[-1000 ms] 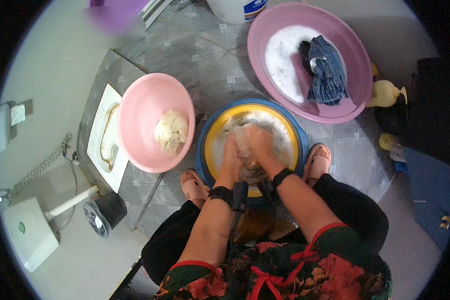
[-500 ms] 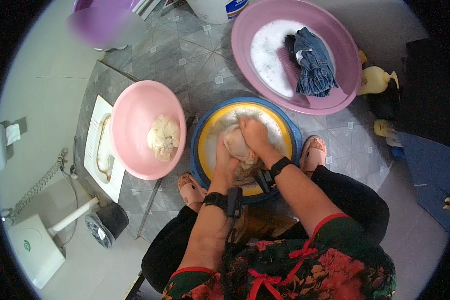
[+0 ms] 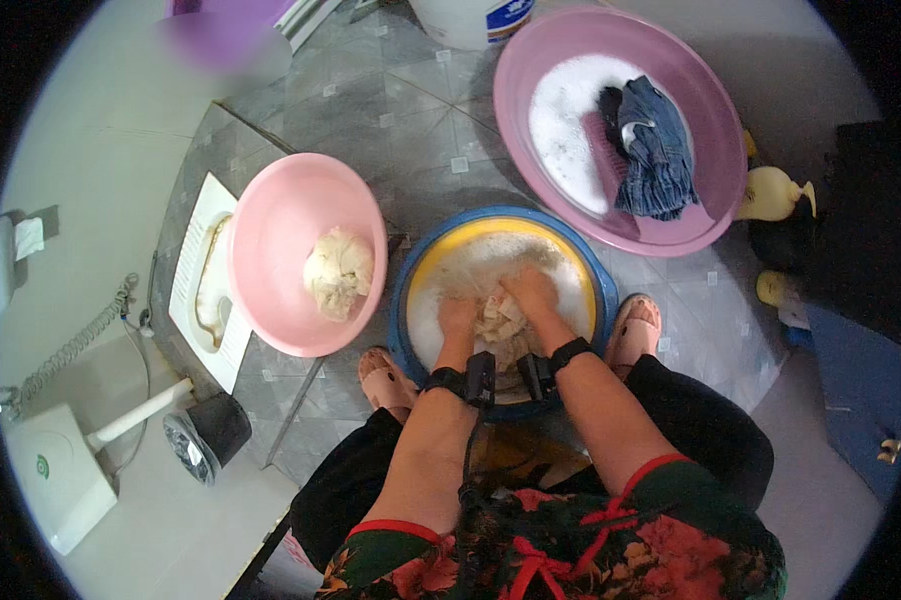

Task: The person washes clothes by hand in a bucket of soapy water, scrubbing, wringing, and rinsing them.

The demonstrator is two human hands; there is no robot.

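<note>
Cloth (image 3: 501,320) between hands, in suds (image 3: 569,290) of yellow basin (image 3: 501,227). Right hand (image 3: 533,292) against cloth, closure unclear. Left hand (image 3: 459,315) beside it, fingers hidden; can't tell grip. Step looks like hand-washing; next move likely calls for gathering cloth, squeezing. Left: pink basin (image 3: 271,250), pale bundle (image 3: 339,268) inside.

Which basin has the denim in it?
The mauve basin at upper right: denim lies in it beside white suds. The pale pink basin holds a cream bundle; the blue-and-yellow basin, a pale cloth.
</note>
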